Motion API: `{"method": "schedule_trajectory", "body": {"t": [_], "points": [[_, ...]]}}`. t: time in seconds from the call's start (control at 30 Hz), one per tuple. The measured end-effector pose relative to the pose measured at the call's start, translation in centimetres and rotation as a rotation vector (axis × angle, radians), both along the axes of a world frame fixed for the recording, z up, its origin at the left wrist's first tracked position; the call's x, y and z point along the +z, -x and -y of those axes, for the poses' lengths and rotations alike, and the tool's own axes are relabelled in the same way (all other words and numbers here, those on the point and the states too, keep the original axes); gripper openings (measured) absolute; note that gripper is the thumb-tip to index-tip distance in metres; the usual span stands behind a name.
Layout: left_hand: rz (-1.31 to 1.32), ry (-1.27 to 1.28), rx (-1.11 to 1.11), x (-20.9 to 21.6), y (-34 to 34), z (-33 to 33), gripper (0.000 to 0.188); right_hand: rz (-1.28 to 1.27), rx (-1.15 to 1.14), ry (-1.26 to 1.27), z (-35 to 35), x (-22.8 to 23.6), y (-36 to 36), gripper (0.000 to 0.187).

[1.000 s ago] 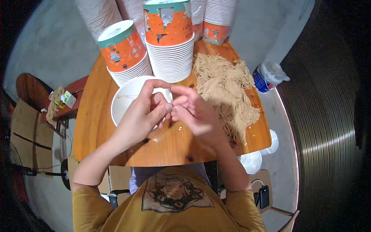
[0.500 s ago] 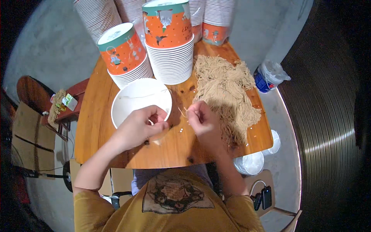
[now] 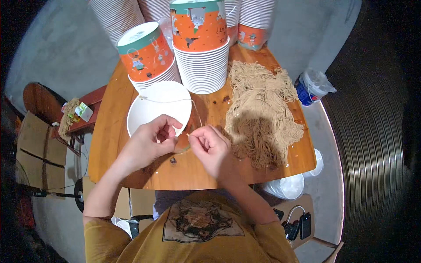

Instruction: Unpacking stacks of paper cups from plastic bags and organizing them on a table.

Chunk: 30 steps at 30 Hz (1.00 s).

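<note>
A white paper bucket [image 3: 154, 113] lies tipped on the wooden table, its open mouth toward me. My left hand [image 3: 145, 145] is closed at its near right rim, thumb and fingers curled around the edge. A thin tan string [image 3: 198, 113] runs across the bucket's mouth, over the right rim and down to my right hand [image 3: 212, 149]. There the thumb and forefinger pinch the string's end, just right of the left fingertips. To the right lies a loose heap of tan strings [image 3: 267, 105], partly in shadow.
Upside-down stacks of orange and green paper buckets [image 3: 199, 30] stand behind the work, with a shorter stack [image 3: 147, 55] beside them. Bagged stacks [image 3: 116, 22] line the back. A blue pail [image 3: 305, 94] sits beyond the wooden table's [image 3: 210, 175] right edge.
My right hand has moved left, close to the left hand, with the string. The string now arcs over the bucket's right rim. The bucket has tilted slightly.
</note>
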<state>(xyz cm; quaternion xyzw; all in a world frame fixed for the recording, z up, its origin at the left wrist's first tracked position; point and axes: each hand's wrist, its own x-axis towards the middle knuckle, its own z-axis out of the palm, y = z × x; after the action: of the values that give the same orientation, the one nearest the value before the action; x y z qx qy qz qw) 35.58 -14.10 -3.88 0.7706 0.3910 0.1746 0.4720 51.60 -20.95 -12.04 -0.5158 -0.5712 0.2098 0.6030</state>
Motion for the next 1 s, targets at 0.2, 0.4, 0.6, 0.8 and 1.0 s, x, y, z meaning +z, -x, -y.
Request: {"method": "schedule_trajectory", "body": {"t": [0.2, 0.4, 0.6, 0.8, 1.0], "points": [[0.044, -0.067, -0.059, -0.8, -0.2, -0.2, 0.03, 0.029, -0.043, -0.006, -0.2, -0.1, 0.3, 0.008], [0.014, -0.403, -0.208, -1.1, -0.7, -0.3, 0.025, -0.172, 0.1, 0.086, -0.1, -0.9, -0.3, 0.007], [0.048, -0.489, -0.205, -1.7, -1.1, -0.4, 0.011, -0.398, 0.268, 0.195, 0.0, -0.4, -0.6, 0.01], [-0.01, -0.542, -0.187, -1.7, -1.5, 0.0, 0.008, -0.552, 0.318, 0.391, 0.0, -0.6, -1.1, 0.009], [-0.036, -0.345, -0.049, -1.9, -1.6, 0.1, 0.02, -0.369, 0.096, 0.162, -0.3, -1.8, -0.4, 0.01]]}}
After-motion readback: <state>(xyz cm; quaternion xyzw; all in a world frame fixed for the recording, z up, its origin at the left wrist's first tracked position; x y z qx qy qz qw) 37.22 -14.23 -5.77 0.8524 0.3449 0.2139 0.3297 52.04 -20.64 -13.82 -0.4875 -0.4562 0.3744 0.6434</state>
